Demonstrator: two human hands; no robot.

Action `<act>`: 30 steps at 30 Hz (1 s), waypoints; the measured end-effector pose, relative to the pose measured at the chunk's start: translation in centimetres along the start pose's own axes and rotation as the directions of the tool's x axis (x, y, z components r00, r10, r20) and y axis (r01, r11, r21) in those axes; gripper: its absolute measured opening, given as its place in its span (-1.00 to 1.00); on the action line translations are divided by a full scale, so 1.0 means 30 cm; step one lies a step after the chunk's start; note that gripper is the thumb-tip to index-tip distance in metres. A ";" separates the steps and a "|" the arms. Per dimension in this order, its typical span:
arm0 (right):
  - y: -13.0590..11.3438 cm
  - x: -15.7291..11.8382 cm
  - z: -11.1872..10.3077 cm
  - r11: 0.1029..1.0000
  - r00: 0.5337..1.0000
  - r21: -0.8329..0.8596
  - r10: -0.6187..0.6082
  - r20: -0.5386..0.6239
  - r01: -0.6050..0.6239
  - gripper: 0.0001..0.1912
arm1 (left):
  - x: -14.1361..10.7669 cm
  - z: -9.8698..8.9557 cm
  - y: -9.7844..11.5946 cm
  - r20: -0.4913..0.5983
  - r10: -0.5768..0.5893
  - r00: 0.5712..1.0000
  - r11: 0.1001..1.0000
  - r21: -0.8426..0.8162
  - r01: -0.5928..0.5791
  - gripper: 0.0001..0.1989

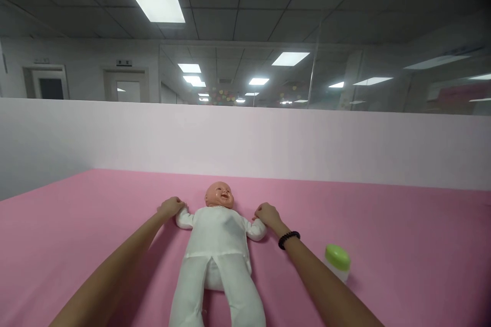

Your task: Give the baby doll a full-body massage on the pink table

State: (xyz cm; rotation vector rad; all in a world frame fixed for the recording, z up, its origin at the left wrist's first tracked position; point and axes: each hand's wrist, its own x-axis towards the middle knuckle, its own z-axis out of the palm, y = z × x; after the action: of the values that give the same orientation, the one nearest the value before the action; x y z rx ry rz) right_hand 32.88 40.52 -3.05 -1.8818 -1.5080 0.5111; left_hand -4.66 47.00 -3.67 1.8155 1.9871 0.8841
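The doll [218, 235] lies face-up, its long axis running straight away from you, head far and feet near. Your left hand [172, 207] and right hand [269, 216] each hold it by an arm, fingers curled closed. On the pink sheet [395, 230], right of the doll, stands a green-capped bottle [337, 261]; beyond the doll rises a white partition [245, 143].

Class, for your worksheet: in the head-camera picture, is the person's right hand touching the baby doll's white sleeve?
Touching. The head view shows the right hand with its fingers resting on the white sleeve of the baby doll.

Pink surface [406, 245] past the doll [218, 235] — green-capped jar [337, 261] blocking
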 end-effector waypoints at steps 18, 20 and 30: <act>0.134 -0.614 -0.063 0.881 0.904 0.212 -0.395 -0.163 0.423 -0.90 | -0.651 -0.089 -0.064 -0.017 0.541 0.841 0.840 -0.035 -0.541 -0.84; 0.147 -0.634 -0.042 0.880 0.909 0.231 -0.391 -0.145 0.416 -0.91 | -0.671 -0.071 -0.075 0.011 0.536 0.844 0.844 -0.043 -0.535 -0.85; 0.138 -0.636 -0.058 0.909 0.953 0.289 -0.275 -0.131 0.302 -0.75 | -0.667 -0.075 -0.064 0.013 0.491 0.871 0.868 -0.087 -0.488 -0.85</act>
State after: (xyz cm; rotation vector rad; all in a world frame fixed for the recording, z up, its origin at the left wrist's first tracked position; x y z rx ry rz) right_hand 32.03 21.28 -6.66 -1.3964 -1.5183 0.4851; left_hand -4.51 27.01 -6.70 2.3149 1.4541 1.0410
